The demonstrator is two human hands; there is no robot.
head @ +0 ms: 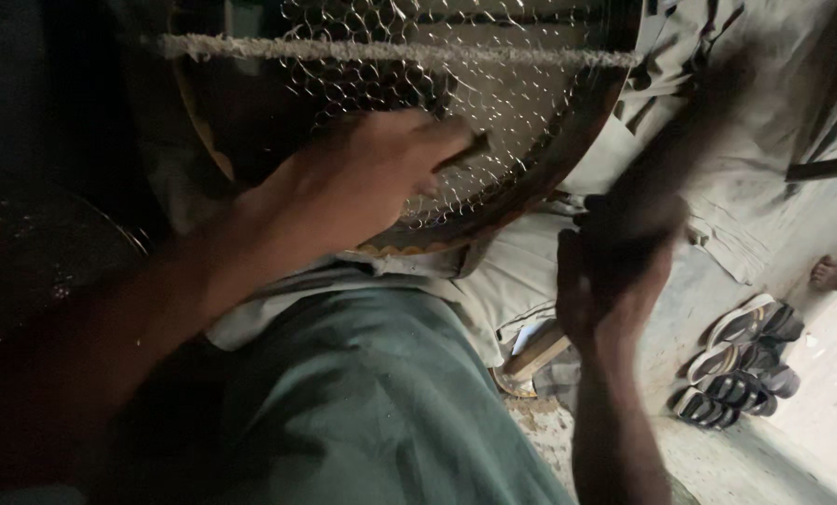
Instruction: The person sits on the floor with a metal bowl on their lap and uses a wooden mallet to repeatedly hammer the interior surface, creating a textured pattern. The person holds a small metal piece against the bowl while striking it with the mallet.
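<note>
A round frame (568, 140) with a wire mesh (493, 103) stretched across it leans over my lap. My left hand (362, 182) rests on the mesh and is closed on a small thin stick-like tool (465, 151). A pale rope or cord (390, 51) runs across the top of the mesh. My right hand (615, 281), to the right of the frame, grips a dark blurred tool (680, 159) that points up and to the right. My green-clad leg (372, 402) fills the lower middle.
Several sandals (741, 360) lie on the concrete floor at the right. Another person's bare foot (834, 273) shows at the right edge. Pale cloth (745, 112) lies behind the frame. A wooden piece (535, 353) sits by my knee. The left side is dark.
</note>
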